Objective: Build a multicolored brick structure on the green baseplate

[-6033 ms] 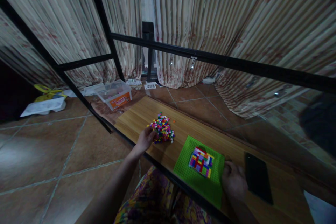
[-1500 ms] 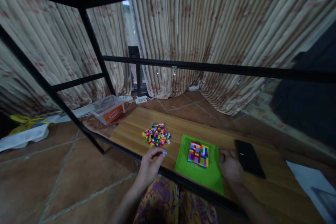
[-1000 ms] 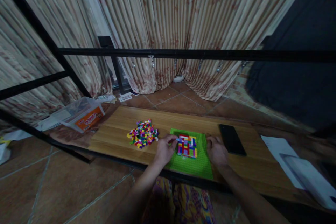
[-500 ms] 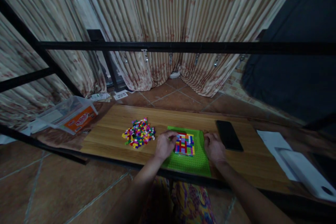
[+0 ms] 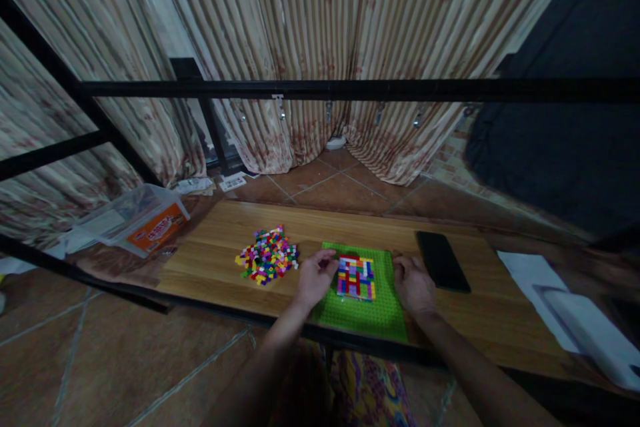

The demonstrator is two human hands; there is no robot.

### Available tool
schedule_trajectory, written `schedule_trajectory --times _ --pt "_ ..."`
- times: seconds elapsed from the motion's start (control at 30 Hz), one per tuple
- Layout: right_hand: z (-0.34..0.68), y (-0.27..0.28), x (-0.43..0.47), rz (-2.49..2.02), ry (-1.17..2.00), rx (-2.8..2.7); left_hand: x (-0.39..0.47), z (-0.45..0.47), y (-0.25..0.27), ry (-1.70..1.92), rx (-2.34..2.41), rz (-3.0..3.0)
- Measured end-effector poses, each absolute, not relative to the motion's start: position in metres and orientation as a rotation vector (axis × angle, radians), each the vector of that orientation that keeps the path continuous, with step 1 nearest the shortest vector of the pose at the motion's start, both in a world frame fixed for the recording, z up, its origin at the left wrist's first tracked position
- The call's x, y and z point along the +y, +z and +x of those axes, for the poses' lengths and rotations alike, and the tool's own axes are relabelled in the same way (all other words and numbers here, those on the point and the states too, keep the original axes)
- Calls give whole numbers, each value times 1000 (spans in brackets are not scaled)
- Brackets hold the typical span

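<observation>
The left hand (image 5: 314, 275) is curling at the edge of the green baseplate (image 5: 373, 313), fingertips pressing beside the multicoloured brick panel (image 5: 356, 276). The right hand (image 5: 413, 284) is resting loosely curled on the baseplate's other edge.

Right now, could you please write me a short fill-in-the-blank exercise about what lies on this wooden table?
1. The block pattern sits on a ____ baseplate.
2. The loose block pile lies to the ____ of the baseplate.
3. The black phone lies nearest the ____ hand.

Missing words: green; left; right
</observation>
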State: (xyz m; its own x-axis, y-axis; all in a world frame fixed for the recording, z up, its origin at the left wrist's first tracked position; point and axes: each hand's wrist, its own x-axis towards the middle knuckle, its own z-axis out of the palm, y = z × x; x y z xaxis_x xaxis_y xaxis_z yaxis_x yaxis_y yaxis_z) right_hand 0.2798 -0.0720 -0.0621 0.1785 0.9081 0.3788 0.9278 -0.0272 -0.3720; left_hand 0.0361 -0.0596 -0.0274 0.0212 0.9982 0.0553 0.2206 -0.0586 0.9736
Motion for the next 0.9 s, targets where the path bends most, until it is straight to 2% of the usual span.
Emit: schedule_trajectory --times 0.3,0.9 --pt "280 -63 -72 -1914 -71 -1715 -57 42 -17 974 1381 1574" --pt "280 -61 -74 -1953 -66 -1703 -63 53 -13 957 1536 1652"
